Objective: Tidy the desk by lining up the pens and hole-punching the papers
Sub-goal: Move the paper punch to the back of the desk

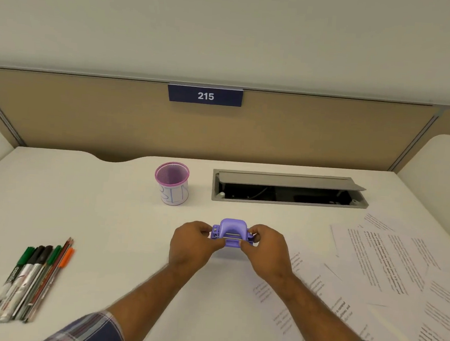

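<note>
A small purple hole punch (231, 231) is in the middle of the white desk (112, 215). My left hand (193, 244) grips its left end and my right hand (267, 250) grips its right end, fingers pinched on the base. Several pens and markers (31, 279) lie side by side in a row at the front left. Printed paper sheets (388, 266) lie scattered and overlapping on the right side, one of them under my right forearm. Whether the punch rests on the desk or is lifted I cannot tell.
A purple mesh pen cup (171, 183) with a white paper wrap stands behind the punch, empty as far as I see. A grey cable hatch (289, 189) is open at the back right. A tan partition with a "215" sign (205, 95) closes the far edge.
</note>
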Demonstrator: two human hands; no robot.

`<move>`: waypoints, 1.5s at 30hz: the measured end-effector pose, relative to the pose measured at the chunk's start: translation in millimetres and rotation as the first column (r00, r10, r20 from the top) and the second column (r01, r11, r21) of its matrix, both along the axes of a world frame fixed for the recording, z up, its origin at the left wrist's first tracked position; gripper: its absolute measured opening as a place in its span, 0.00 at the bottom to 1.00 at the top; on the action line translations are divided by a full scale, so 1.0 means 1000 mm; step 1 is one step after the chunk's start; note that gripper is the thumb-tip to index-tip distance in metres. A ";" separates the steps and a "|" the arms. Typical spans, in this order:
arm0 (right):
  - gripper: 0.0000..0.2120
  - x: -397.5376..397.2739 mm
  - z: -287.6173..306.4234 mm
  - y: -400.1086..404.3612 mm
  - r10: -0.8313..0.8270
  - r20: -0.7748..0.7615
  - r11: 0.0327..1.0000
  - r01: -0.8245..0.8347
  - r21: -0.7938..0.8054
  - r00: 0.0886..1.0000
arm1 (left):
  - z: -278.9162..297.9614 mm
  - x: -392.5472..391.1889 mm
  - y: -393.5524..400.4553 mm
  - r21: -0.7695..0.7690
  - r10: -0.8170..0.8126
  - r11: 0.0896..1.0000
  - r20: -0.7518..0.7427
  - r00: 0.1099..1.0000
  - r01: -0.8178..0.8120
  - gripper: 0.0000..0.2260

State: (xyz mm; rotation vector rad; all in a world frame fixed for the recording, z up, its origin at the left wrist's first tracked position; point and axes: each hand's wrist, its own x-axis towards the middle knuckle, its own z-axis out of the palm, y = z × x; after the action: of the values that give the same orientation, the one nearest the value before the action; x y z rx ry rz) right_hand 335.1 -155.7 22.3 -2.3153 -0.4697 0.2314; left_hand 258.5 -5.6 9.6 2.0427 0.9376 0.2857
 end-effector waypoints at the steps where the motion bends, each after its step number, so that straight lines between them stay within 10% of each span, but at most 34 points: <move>1: 0.10 0.009 -0.001 0.003 0.006 -0.004 1.000 -0.006 -0.016 1.000 | -0.002 0.009 0.003 -0.007 0.006 1.000 -0.011 1.000 -0.006 0.17; 21: 0.17 0.102 -0.039 0.037 -0.057 -0.030 0.990 0.053 -0.129 0.998 | -0.051 0.113 0.014 -0.029 0.039 0.999 -0.038 0.999 -0.040 0.08; 35: 0.31 0.098 -0.041 0.032 -0.087 -0.116 0.995 0.081 -0.061 0.989 | -0.052 0.106 0.016 0.015 0.005 1.000 -0.087 0.996 -0.004 0.27; 45: 0.23 0.037 -0.030 -0.055 -0.039 0.038 0.980 0.045 -0.191 0.999 | -0.045 0.026 -0.025 0.054 -0.231 0.968 -0.174 0.957 0.244 0.28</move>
State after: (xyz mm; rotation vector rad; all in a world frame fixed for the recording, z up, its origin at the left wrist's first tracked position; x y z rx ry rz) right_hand 371.9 -210.4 -7.7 -2.5188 -0.4311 0.2256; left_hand 284.6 -30.8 -35.1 2.2508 0.7784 0.0202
